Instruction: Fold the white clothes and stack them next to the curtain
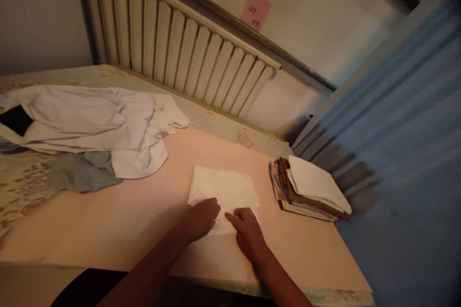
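A white cloth (225,184), folded into a rough rectangle, lies flat on the pink sheet in front of me. My left hand (201,218) is closed at its near left part, fingers bent down onto the fabric. Just to the right, my right hand (248,235) is closed at the near right part, its fingers curled and one digit stretched toward the left hand. A small gap separates the two hands, and a fold of the cloth shows between and below them. What the fingertips pinch is partly hidden.
A pink sheet (151,220) covers much of the patterned surface. To the left lies a heap of white garments (86,120) with a grey cloth (84,172). A folded stack of clothes (313,187) sits at right, near the blue curtain (406,177). A radiator (180,48) stands behind.
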Demonstrator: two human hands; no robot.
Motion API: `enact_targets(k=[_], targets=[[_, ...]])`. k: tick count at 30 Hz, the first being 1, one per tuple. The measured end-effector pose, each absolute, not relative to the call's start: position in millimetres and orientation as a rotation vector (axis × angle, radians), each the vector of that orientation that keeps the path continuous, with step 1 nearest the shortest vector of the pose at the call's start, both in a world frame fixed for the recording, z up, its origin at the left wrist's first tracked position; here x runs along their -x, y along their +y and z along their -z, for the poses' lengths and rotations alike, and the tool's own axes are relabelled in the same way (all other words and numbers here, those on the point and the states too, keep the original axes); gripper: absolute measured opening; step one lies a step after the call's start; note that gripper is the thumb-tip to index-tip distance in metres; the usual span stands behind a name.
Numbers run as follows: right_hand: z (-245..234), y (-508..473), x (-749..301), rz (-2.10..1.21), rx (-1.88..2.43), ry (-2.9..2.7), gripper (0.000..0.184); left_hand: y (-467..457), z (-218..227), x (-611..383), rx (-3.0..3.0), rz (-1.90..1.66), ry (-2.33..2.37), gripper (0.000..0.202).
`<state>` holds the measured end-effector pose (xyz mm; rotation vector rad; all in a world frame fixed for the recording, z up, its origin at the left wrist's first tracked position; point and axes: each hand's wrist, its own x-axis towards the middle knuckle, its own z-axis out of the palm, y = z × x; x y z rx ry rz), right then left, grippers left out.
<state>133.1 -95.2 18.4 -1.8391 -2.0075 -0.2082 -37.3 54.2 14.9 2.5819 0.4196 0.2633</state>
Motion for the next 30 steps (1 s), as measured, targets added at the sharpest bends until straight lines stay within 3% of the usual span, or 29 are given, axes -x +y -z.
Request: enact_targets(k=[23, 30], targets=[[-32.3, -83.5, -116.7, 0.007, 1.934, -1.658, 0.037, 58.4, -31.6, 33.8, -2.435, -0.257, 0.571, 0.006], [-33.0, -76.1, -118.3, -0.128, 1.877, -1.575, 0.025, 58.2, -30.9, 30.0, -2.36, -0.313, 0.689, 0.006]])
